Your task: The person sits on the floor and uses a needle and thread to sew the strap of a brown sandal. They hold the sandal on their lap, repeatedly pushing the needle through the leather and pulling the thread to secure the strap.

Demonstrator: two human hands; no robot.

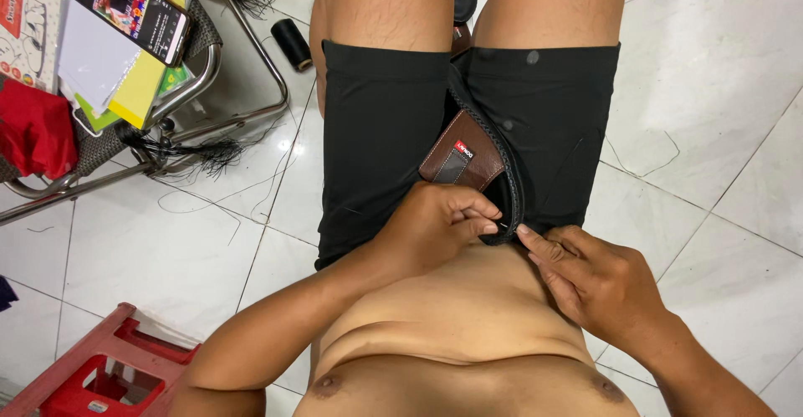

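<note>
A brown and black sandal [473, 156] stands on edge between my thighs, resting on my black shorts [376, 133]. My left hand [439, 220] is closed around the near end of the sandal's black sole, thumb and fingers pinching its rim. My right hand [590, 279] meets it from the right, with the fingertips pressed against the same rim of the sole. The sandal's brown strap faces up and left. The far end of the sandal is hidden between my legs.
A metal-framed chair [192, 91] at upper left carries a phone [134, 7], papers and red cloth [33, 128]. A black thread spool [291, 43] lies on the white tile floor. A red plastic stool [92, 367] stands at lower left. Loose threads lie on the tiles.
</note>
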